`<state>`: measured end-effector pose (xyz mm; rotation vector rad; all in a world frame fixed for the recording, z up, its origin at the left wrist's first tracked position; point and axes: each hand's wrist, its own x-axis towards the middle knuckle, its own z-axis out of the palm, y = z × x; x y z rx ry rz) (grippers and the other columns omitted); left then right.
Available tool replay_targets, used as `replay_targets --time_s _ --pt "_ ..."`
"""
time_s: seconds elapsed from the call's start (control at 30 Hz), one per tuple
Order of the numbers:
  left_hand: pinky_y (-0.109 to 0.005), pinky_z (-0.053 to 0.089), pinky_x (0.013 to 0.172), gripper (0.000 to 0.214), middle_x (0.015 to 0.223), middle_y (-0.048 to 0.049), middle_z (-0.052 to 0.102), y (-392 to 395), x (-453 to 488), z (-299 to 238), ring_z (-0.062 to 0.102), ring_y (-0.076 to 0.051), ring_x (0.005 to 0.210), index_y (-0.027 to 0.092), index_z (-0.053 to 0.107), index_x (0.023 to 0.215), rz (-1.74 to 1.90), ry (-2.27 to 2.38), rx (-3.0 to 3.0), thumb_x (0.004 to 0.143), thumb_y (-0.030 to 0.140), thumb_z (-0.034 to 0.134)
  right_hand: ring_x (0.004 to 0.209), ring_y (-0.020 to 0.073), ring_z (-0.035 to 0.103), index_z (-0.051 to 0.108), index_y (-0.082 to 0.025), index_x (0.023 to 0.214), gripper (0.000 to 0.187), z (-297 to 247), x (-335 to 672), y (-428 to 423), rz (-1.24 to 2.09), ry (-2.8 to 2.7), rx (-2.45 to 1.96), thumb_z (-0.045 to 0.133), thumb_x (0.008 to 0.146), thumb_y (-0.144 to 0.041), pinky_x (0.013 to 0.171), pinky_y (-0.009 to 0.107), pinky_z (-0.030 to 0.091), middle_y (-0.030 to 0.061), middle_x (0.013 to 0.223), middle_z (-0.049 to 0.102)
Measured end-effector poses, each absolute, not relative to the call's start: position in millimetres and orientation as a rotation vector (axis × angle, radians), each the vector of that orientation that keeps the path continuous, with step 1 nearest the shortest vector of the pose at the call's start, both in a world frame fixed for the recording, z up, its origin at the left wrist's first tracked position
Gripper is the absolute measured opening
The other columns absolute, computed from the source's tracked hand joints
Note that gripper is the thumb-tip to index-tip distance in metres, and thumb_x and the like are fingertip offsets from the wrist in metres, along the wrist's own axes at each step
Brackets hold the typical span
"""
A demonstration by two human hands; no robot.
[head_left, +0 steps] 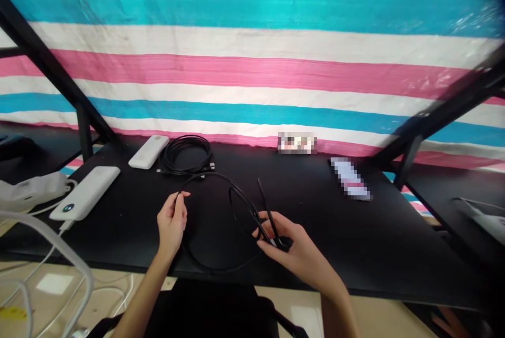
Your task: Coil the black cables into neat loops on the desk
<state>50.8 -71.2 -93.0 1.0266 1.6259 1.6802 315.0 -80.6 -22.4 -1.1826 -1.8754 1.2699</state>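
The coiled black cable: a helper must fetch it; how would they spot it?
On the black table, look toward the far left, near the striped sheet. The coiled cable lies just right of the farther white block. Unlike the other black cable, looped between the left hand and right hand, it lies coiled on the table.

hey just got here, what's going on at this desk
A person is holding a looped black cable over a black table. The left hand pinches one side of the loop, while the right hand gathers strands at the other. Farther back, a coiled black cable sits beside a white block; a second white block has a white cable plugged in.
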Motion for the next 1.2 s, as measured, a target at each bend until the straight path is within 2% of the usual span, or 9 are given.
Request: replay_targets --time_s 0.2,0.37,0.43,0.57,0.8,0.9,1.0,1.2 --pt "-0.014 0.02 0.033 0.027 0.047 0.0094 0.031 -73 49 -96 0.027 -0.004 0.035 0.017 0.062 0.091 1.705 1.637 1.016 0.086 0.042 0.053 0.072 0.0167 0.066 0.064 -0.019 0.108 0.029 -23 325 -71 1.102 -1.702 -1.296 0.054 0.089 -0.038 0.063 0.026 0.052 0.0043 0.085 0.071" --pt "-0.016 0.021 0.034 0.029 0.048 0.0089 0.032 -75 46 -98 0.028 -0.005 0.037 0.016 0.063 0.093 1.715 1.659 1.002 0.085 0.042 0.054 0.053 0.0126 0.06 0.066 -0.017 0.097 0.025 -17 338 -65 0.785 -1.5 -1.342 0.054 0.089 -0.038 0.057 0.027 0.049 0.0039 0.076 0.069" --pt "-0.016 0.021 0.035 0.03 0.049 0.0087 0.032 -75 45 -98 0.028 -0.005 0.038 0.015 0.063 0.093 1.714 1.672 0.996 0.086 0.042 0.054 0.048 0.0098 0.055 0.065 -0.016 0.095 0.026 -16 341 -65 0.697 -1.344 -1.311 0.055 0.088 -0.039 0.053 0.025 0.046 0.002 0.071 0.065" --pt "-0.017 0.021 0.035 0.033 0.05 0.0084 0.032 -74 42 -99 0.028 -0.006 0.039 0.015 0.064 0.093 1.711 1.701 0.99 0.085 0.045 0.054 0.042 0.0054 0.045 0.064 -0.015 0.091 0.03 -15 346 -62 0.593 -0.931 -1.179 0.061 0.084 -0.044 0.038 0.018 0.032 -0.0018 0.065 0.056" --pt "-0.017 0.022 0.034 0.035 0.047 0.0097 0.032 -80 36 -101 0.029 -0.006 0.037 0.014 0.063 0.094 1.75 1.772 0.937 0.083 0.047 0.055 0.045 0.0039 0.038 0.063 -0.016 0.081 0.021 -9 364 -64 0.401 -0.544 -1.07 0.064 0.081 -0.037 0.038 0.018 0.025 -0.0036 0.065 0.051" --pt "-0.018 0.02 0.035 0.036 0.043 0.0098 0.031 -82 35 -103 0.027 -0.006 0.035 0.014 0.064 0.085 1.709 1.789 0.937 0.079 0.05 0.059 0.044 0.0034 0.034 0.063 -0.016 0.081 0.018 -7 370 -66 0.425 -0.506 -1.053 0.065 0.08 -0.034 0.038 0.02 0.019 -0.0043 0.065 0.049" --pt "-0.019 0.02 0.037 0.041 0.038 0.0097 0.027 -84 34 -105 0.025 -0.006 0.035 0.014 0.064 0.073 1.517 1.735 1.042 0.077 0.056 0.06 0.043 0.0027 0.03 0.064 -0.015 0.082 0.022 -7 376 -68 0.537 -0.487 -1.013 0.069 0.076 -0.036 0.038 0.021 0.016 -0.0049 0.063 0.047" --pt "-0.021 0.018 0.041 0.047 0.045 0.0078 0.023 -96 39 -106 0.022 -0.007 0.041 0.015 0.057 0.056 1.15 1.569 1.358 0.075 0.058 0.059 0.042 0.0031 0.027 0.065 -0.016 0.079 0.023 -5 384 -77 0.538 -0.523 -0.982 0.07 0.076 -0.038 0.038 0.023 0.013 -0.0067 0.059 0.04"
